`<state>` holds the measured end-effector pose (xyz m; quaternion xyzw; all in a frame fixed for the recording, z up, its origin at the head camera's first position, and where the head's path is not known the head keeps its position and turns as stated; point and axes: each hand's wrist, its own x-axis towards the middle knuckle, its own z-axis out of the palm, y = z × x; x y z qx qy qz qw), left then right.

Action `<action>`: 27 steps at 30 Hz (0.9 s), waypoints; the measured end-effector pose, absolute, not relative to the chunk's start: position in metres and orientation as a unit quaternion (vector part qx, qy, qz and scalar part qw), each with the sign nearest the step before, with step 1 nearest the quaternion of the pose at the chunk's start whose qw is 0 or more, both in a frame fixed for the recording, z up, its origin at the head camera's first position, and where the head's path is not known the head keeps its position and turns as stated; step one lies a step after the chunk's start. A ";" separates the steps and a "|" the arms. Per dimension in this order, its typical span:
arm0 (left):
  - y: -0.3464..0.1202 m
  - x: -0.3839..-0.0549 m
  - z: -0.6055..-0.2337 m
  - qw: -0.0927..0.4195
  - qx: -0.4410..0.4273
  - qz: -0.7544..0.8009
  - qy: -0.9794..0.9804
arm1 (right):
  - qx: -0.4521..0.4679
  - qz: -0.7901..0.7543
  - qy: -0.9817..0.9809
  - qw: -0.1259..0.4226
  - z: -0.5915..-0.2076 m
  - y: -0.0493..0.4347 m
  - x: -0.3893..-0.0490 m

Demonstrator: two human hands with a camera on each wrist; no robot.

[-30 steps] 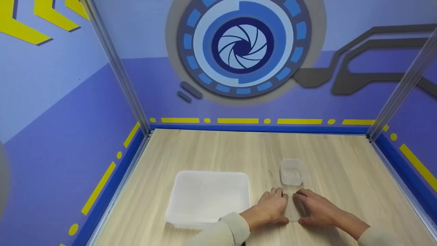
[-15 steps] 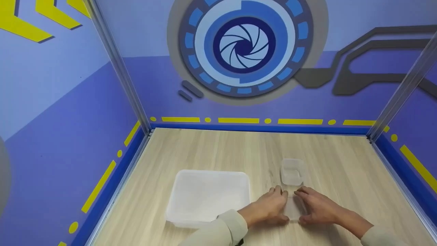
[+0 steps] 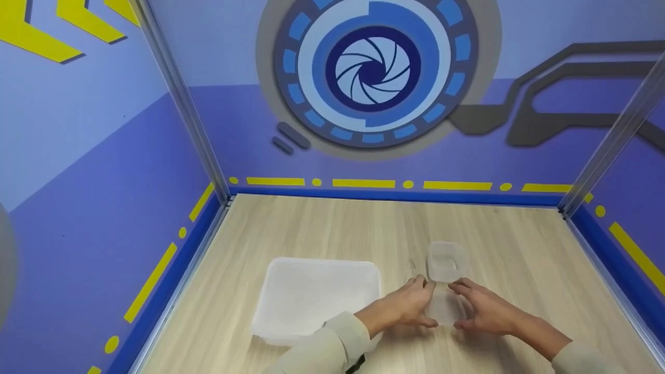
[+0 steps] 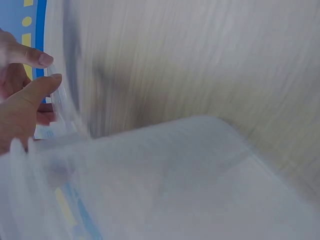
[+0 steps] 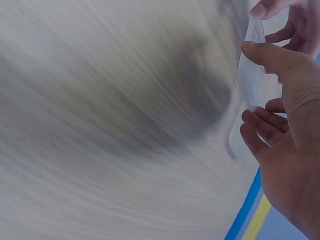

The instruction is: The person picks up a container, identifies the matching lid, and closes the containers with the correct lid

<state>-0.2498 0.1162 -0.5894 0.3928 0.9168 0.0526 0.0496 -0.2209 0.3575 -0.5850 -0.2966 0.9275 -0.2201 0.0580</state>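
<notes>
In the head view a thin, clear plastic lid lies between both hands, right of the table's middle. My left hand holds its left edge with thumb and fingertips. The right hand grips the opposite edge in the same way. The right wrist view shows the lid nearly edge-on, thumbs on its near side and fingers of the right hand at its far end. Just beyond the fingertips stands a small translucent container, its top uncovered. Part of the lid's edges is hidden by fingers.
A large white translucent box sits left of the hands, partly covered by the left sleeve; it fills the foreground of the left wrist view. The wooden tabletop is bounded by printed panels and metal posts at the back and sides.
Both hands have moved a little away from me, toward the small container, bringing the clear lid along between them. The small container and the large box stay in place.
</notes>
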 end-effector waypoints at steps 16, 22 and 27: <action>0.097 -0.277 -0.568 0.083 0.397 0.161 0.900 | -0.262 -0.287 0.920 0.048 -0.564 0.361 -0.231; 0.086 -0.282 -0.561 0.075 0.396 0.240 0.883 | -0.250 -0.340 0.906 0.036 -0.560 0.362 -0.233; 0.079 -0.287 -0.559 0.070 0.387 0.323 0.861 | -0.216 -0.405 0.887 0.058 -0.554 0.362 -0.234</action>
